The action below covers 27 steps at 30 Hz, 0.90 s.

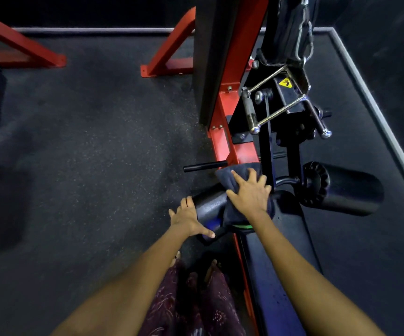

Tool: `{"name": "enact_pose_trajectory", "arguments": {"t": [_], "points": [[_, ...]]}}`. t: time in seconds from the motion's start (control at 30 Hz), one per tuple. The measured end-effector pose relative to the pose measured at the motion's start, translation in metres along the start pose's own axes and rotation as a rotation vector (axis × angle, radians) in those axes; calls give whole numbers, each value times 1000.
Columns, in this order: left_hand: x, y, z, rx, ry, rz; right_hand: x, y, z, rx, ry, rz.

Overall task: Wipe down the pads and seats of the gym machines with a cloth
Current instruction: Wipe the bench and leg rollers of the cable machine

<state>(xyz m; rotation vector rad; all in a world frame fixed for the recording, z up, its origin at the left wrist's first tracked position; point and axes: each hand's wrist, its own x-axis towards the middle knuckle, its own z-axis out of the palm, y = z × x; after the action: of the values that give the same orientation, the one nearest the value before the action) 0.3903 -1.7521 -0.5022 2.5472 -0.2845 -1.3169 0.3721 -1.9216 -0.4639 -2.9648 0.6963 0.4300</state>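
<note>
Right hand: the right hand (250, 192) lies flat on the cloth (232, 180), fingers straight and spread, pressing it down on the left pad; it grips nothing.
Left hand: the left hand (187, 218) is spread wide against the outer end of the left pad (210, 206), fingers straight, thumb reaching along the pad's near underside; it clasps nothing.
Cloth: dark and folded, draped over the inner half of the left pad, under the right palm and hanging over the far and near sides; it sits just left of the black post.
Left pad: a black roller, lying crosswise, its bare outer half showing between the two hands.
Right pad: a matching black roller (348, 187) on the other side of the post, untouched, well apart from both hands.
Seat: a long black seat (276, 275) runs from the pads toward the person, beneath the right forearm.
Frame: red frame (222, 141) rising beside the seat, with a black peg (204, 166) sticking out leftward just beyond the cloth.
Handle: a chrome handle (283, 103) hangs from a clip above the pads.
Floor: dark speckled floor (87, 154) around the machine; more red struts stand at the far left.
Person: patterned maroon clothing (196, 306) shows between the forearms.
</note>
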Motion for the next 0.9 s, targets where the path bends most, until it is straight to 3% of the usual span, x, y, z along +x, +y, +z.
{"name": "enact_pose_trajectory", "arguments": {"t": [0.13, 0.27, 0.33, 0.4, 0.53, 0.6, 0.77, 0.9], "points": [[-14, 5, 13, 6, 101, 4, -28, -23, 15, -21, -59, -216], [-24, 8, 28, -45, 188, 22, -65, 17, 28, -2, -25, -396], [-26, 10, 29, 4, 185, 16, -58, 43, 28, 19, 6, -384], [-26, 11, 28, 51, 178, 6, -39, 52, 24, 65, 78, -239], [-31, 16, 29, 167, 203, -22, -3, 12, 3, 63, 41, 67], [-35, 18, 37, 214, 237, -38, -7, -11, 0, 35, 7, 16], [-35, 10, 41, 178, 266, 19, -62, 1, 24, 24, -1, -380], [-20, -12, 11, -111, 216, 155, -59, 46, 28, 96, 54, -291]]}}
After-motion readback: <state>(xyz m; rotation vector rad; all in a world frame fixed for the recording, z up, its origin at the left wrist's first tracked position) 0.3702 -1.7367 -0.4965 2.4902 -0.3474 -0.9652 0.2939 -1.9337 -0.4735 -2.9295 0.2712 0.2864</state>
